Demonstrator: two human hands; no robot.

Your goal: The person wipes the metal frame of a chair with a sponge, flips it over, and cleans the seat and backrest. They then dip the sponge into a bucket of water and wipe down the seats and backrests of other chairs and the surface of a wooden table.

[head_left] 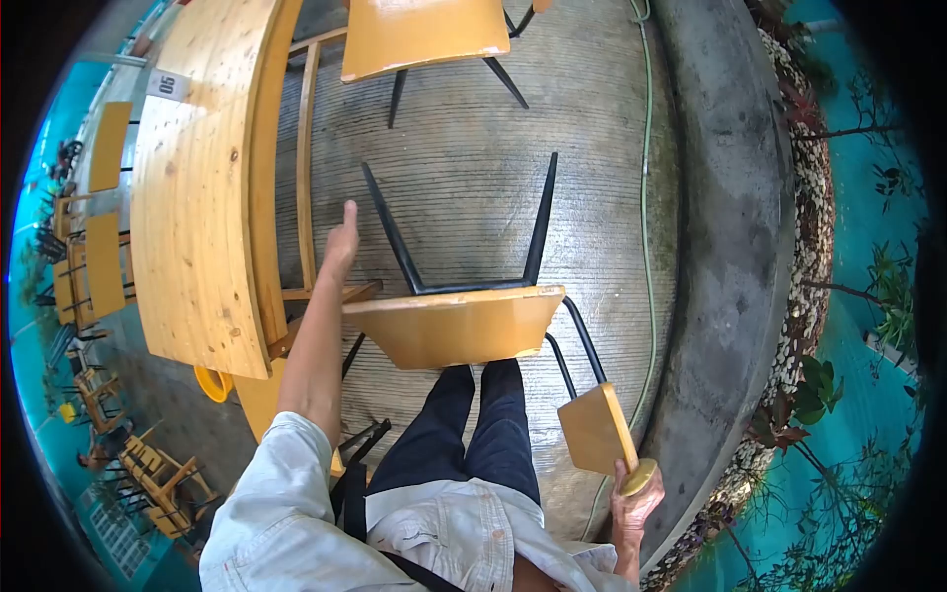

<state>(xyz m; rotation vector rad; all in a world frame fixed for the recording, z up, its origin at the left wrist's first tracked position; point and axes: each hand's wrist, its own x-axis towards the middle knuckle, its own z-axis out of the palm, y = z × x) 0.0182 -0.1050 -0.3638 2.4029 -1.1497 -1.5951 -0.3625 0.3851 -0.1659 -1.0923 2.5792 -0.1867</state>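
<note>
A chair (459,331) with a yellow wooden seat and black metal legs is tipped in front of my body, its seat edge toward me and two legs pointing away. On its right side, black tubes carry a smaller wooden panel (595,431). My right hand (634,508) is closed at the lower edge of that panel, where a rounded yellow piece (639,478) covers part of the fingers. My left hand (342,240) reaches forward beside the chair's left leg, one finger stretched out and nothing visible in it.
A long wooden table (202,197) with a "05" label stands on the left. Another yellow chair (424,39) is ahead. A thin green hose (646,197) runs along a concrete kerb (730,197) on the right, with plants beyond. More chairs and furniture stand far left.
</note>
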